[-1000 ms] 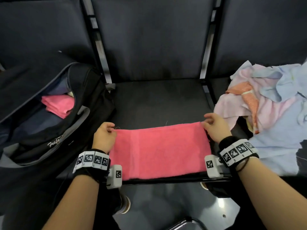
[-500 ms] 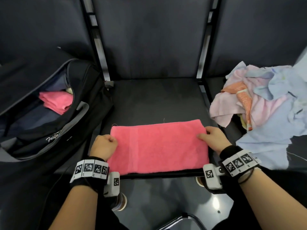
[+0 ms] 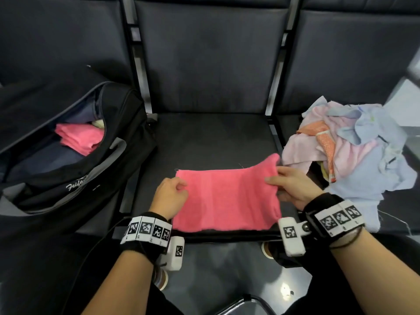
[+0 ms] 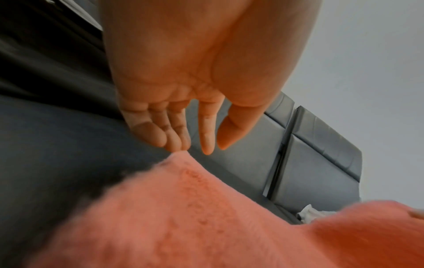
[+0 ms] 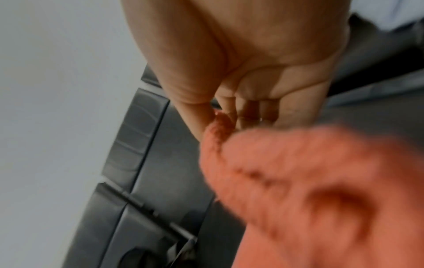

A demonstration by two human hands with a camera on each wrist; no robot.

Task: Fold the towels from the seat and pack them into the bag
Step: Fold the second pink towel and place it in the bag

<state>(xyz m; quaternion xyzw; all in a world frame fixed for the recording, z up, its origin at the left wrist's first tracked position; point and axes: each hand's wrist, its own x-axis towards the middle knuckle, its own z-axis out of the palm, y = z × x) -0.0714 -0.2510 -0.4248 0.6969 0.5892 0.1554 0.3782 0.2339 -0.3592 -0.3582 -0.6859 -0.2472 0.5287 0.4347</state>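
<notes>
A: Far left seat — noted a black fabric duffel bag (image 3: 75,178), zip mouth gaping, white script lettering on the side. Inside, a folded pink towel (image 3: 78,138) lying on something dark blue.

B: Logged. Left hand (image 3: 170,198)?

A: Seen at the left edge of the flat pink terry towel (image 3: 225,198) spread on the dark padded middle seat (image 3: 213,137). From the wrist camera: fingers (image 4: 158,134) loosely extended and only slightly bent, thumb apart from them, tips just above the towel's far left corner. Nothing gripped there. Touching the cloth or just clear of it — couldn't tell.

B: Towel itself?

A: Lay toward the seat's front edge, near side along the rim. Left half flat. Right end raised off the cushion, far right corner peaked upward.

B: Right hand (image 3: 293,187)?

A: Closed on that raised right end. Thumb on top of the cloth, fingers (image 5: 250,110) curled beneath, fabric bunched between thumb and forefinger in the wrist view. Firm pinch, cloth held up.

B: Further right?

A: On the right seat, a loose heap of unfolded towels (image 3: 354,160) — pale pink, light blue, one orange piece. Heap well apart from the bag, close beside the right hand. Black wrist straps with white tag blocks recorded on both arms.
</notes>
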